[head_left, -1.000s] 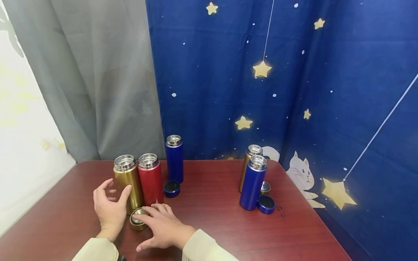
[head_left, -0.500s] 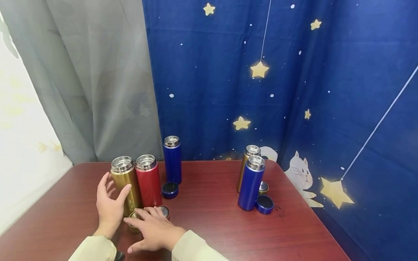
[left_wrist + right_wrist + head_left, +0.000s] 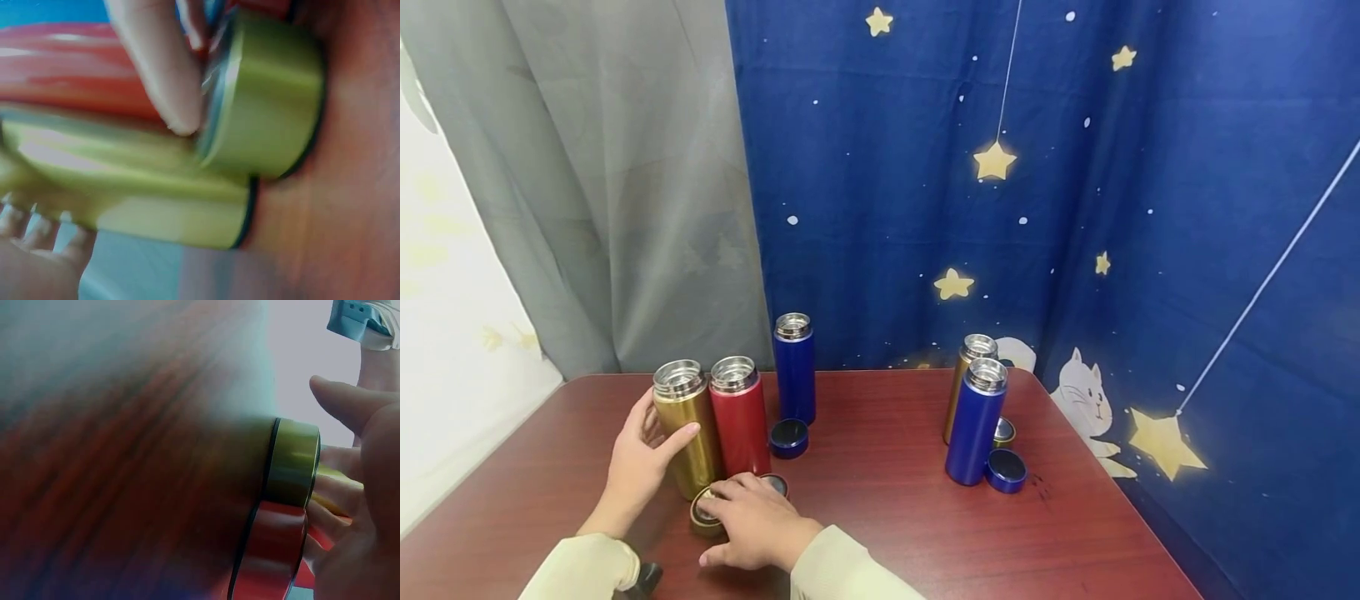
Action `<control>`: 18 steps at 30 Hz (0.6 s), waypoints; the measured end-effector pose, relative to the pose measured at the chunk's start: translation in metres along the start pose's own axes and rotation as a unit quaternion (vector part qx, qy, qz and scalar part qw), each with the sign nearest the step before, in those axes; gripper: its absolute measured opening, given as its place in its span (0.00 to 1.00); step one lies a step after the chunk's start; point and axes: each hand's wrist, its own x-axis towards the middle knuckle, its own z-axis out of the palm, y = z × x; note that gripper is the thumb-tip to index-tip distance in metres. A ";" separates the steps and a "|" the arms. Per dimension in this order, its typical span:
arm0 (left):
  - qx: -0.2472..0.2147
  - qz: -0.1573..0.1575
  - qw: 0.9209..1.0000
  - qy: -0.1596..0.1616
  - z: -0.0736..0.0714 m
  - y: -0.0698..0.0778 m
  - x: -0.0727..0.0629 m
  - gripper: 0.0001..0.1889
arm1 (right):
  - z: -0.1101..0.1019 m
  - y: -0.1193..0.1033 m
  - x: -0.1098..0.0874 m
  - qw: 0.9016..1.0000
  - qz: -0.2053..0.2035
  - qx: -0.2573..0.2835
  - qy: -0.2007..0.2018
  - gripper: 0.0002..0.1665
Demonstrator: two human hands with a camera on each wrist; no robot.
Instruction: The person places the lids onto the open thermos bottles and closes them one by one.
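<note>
My left hand (image 3: 638, 454) grips an upright gold thermos bottle (image 3: 691, 433), fingers around its far left side and thumb across its front. A red thermos bottle (image 3: 741, 429) stands right beside it, also without a lid. In front of the two bottles lie a gold lid (image 3: 703, 521) and a red lid (image 3: 777, 483), side by side. My right hand (image 3: 756, 521) reaches over both, its fingertips on their upper side and its thumb held apart. In the right wrist view the gold lid (image 3: 292, 462) and the red lid (image 3: 269, 547) touch each other.
Behind the red bottle stands a blue bottle (image 3: 795, 379) with a blue lid (image 3: 789, 438). At the table's (image 3: 880, 517) right side stand another blue bottle (image 3: 975, 433) and a gold bottle (image 3: 961, 379), with a blue lid (image 3: 1006, 471) and a gold lid (image 3: 1003, 432).
My left hand has closed in on the gold bottle and its fingers have gone around it. My right hand has shifted slightly left over the lids, and the red lid has come into sight.
</note>
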 end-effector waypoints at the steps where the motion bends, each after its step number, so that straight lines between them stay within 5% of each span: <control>1: 0.004 0.007 1.000 -0.009 -0.002 0.001 0.001 0.41 | 0.000 0.000 0.000 1.000 0.000 0.000 0.001 0.36; 18: -0.007 0.013 1.000 -0.022 -0.008 0.002 0.003 0.35 | 0.003 0.007 -0.001 1.000 -0.004 0.004 -0.003 0.36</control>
